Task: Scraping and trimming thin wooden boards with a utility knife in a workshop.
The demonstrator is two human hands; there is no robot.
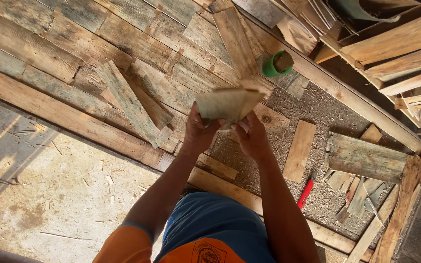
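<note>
both hands up at centre, holding one short grey wood piece (227,103) between them, off the floor, blurred w/ motion. left hand (198,131) wraps fingers around the piece's lower left edge; right hand (253,136) grips lower right edge, thumb on the near face. both closed on the wood, not spread.

below/behind the piece: panel of weathered planks (74,58) laid diagonal, nailed side by side, covers far-left half of scene. one loose grey board (127,102) lies across it, left of the hands. another board (235,41) lies far of the hands, pointing to the top edge.

green cup (276,64) w/ brown stuff in it, far right of the held piece, on the planks. small tan board (299,151) flat on sawdust floor just right of right hand. red-handled tool (306,193) near right, by the forearm. thick grey block (366,158) further right. stacked timber (400,53) far right corner. concrete floor (49,195) near left, sunlit, w/ splinters.
</note>
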